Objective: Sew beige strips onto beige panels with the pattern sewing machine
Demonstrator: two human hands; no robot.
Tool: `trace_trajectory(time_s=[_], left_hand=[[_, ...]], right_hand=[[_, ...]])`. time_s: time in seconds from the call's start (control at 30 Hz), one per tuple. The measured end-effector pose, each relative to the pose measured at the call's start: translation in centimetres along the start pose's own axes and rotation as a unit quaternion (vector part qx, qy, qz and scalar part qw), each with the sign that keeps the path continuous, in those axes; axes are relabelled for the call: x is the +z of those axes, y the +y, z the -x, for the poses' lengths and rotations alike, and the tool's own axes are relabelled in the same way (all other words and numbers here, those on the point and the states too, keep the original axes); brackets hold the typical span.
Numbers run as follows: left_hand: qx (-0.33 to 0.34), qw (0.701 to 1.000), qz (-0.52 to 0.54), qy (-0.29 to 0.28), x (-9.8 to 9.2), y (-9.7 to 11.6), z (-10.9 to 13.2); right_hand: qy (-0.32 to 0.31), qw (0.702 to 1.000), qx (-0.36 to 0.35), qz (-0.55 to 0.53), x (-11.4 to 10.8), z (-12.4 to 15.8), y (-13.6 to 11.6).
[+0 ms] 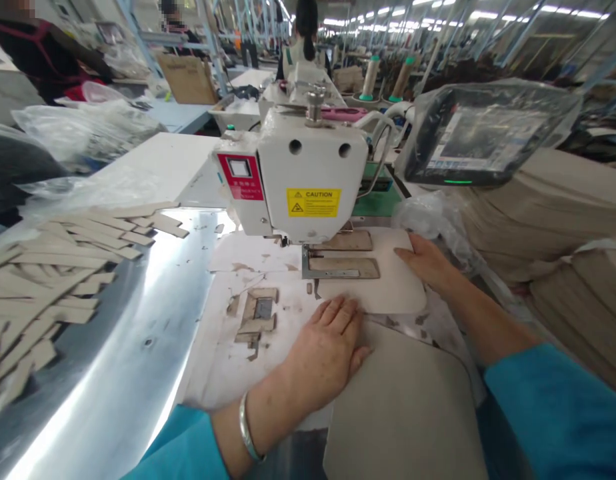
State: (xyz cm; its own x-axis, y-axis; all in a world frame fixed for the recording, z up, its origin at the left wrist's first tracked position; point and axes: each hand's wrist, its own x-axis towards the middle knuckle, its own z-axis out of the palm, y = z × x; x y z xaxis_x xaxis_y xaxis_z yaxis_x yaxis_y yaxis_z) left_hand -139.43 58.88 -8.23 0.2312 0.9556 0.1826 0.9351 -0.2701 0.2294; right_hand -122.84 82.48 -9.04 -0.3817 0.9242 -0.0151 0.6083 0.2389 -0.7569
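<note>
A pale panel [393, 293] with rounded corners lies under the head of a white industrial sewing machine [313, 167]. The machine's metal clamp frame [304, 263] rests on the panel around tan slotted pieces [343, 268]. My left hand [333, 347] is palm down with fingers stretched out, the tips at the panel's front edge. At the right edge, my right hand [428, 263] grips the panel, thumb on top; its other fingers are partly hidden. A larger beige fabric piece [403, 400] lies in front, its upper left corner beside my left thumb.
Many beige strips [63, 267] are heaped on the shiny metal table [153, 333] at left. A plastic-wrapped control screen [488, 137] hangs at upper right, above stacked beige fabric [548, 207]. Thread cones [371, 79] stand behind the machine. Other people sit farther back.
</note>
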Motion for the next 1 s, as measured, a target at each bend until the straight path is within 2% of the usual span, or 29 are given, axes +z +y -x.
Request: trace_trajectory(time_s=[0.1, 0.2, 0.27, 0.4, 0.5, 0.8, 0.87, 0.93, 1.0], left_hand=[[-0.040, 0.998, -0.019, -0.034, 0.4, -0.4, 0.6], [-0.052, 0.997, -0.020, -0.048, 0.2, -0.7, 0.8], [-0.063, 0.996, -0.021, -0.051, -0.1, -0.8, 0.6], [-0.110, 0.992, -0.043, -0.046, 0.0, -0.8, 0.1], [-0.103, 0.992, -0.053, -0.048, 0.6, -0.6, 0.1], [-0.136, 0.984, -0.088, -0.071, 1.0, -0.1, 0.2], [-0.131, 0.985, -0.091, -0.066, 1.0, -0.3, 0.3], [-0.126, 0.986, -0.093, -0.056, 1.0, -0.5, 0.3], [-0.123, 0.987, -0.092, -0.048, 1.0, -0.7, 0.3]], right_hand=[[0.008, 0.992, -0.023, 0.123, 2.6, -2.9, -0.3], [0.005, 0.980, -0.071, 0.185, 3.9, -4.3, -0.3], [-0.003, 0.976, -0.101, 0.193, 4.0, -4.6, 0.0], [-0.035, 0.973, -0.117, 0.195, 3.1, -4.9, 0.9], [-0.037, 0.971, -0.117, 0.206, 2.6, -4.9, 1.4], [0.031, 0.970, -0.081, 0.229, 4.3, -3.3, -0.2], [0.065, 0.969, -0.115, 0.207, 3.5, -2.5, -0.1], [0.086, 0.962, -0.184, 0.180, 2.0, -0.6, 0.3], [0.041, 0.949, -0.263, 0.169, 0.6, 2.4, 1.1]])
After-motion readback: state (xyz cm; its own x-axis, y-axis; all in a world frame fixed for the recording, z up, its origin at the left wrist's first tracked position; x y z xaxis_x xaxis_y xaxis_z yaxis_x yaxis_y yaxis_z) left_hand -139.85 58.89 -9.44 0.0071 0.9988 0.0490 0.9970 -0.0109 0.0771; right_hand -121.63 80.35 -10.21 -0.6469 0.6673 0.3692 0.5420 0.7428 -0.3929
